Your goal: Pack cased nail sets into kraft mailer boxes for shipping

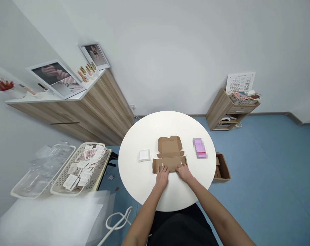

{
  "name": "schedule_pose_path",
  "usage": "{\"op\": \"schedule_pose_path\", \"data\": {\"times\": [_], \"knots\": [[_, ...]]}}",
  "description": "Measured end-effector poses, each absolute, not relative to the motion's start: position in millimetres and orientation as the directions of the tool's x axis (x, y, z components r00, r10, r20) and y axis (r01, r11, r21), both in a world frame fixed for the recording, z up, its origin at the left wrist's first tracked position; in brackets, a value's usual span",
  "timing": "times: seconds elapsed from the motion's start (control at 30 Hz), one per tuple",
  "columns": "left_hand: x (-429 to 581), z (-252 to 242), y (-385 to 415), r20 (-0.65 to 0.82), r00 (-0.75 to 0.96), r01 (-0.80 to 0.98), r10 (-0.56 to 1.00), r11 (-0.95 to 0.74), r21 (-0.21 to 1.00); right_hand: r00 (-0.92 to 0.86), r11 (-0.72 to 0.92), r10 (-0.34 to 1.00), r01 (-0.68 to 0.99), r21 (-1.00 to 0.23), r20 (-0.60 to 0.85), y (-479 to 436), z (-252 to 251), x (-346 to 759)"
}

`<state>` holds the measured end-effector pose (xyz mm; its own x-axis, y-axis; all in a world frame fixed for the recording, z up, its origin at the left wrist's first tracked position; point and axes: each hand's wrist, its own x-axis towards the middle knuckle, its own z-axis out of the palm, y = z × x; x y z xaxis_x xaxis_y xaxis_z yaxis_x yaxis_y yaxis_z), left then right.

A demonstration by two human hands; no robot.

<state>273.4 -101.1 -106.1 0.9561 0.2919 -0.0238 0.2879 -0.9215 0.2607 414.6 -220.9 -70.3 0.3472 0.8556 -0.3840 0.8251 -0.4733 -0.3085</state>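
A brown cardboard mailer box (169,147) lies unfolded on the white round table (167,201), its lid panel and side flaps spread toward the far side. My left hand (162,177) grips the box's near edge, left of its middle, fingers bent over the cardboard. Farther right on that same edge, my right hand (184,172) holds the cardboard with its fingers curled in. A small clear, white-looking packet (144,155) rests to the left of the box. On the right lies a pink-purple item (200,148), blurred by pixelation.
An open carton (222,167) with cardboard inside stands on the floor by the table's right side. At left are a basket of packets (80,167) and a basket of clear plastic (42,171). Cabinets (111,109) and a small shelf unit (220,109) line the wall.
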Motion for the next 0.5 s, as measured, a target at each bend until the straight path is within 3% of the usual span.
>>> {"op": "schedule_pose_path", "data": {"times": [0.27,0.5], "knots": [[284,-126,-129,0.057,0.975,0.191,0.214,-0.943,0.272,0.368,-0.543,0.822,0.736,-0.404,-0.435,-208,-76,431],[284,-121,-128,0.003,0.986,0.16,0.165,-0.963,0.215,0.417,-0.592,0.805,0.609,-0.528,-0.422,-200,-78,448]]}}
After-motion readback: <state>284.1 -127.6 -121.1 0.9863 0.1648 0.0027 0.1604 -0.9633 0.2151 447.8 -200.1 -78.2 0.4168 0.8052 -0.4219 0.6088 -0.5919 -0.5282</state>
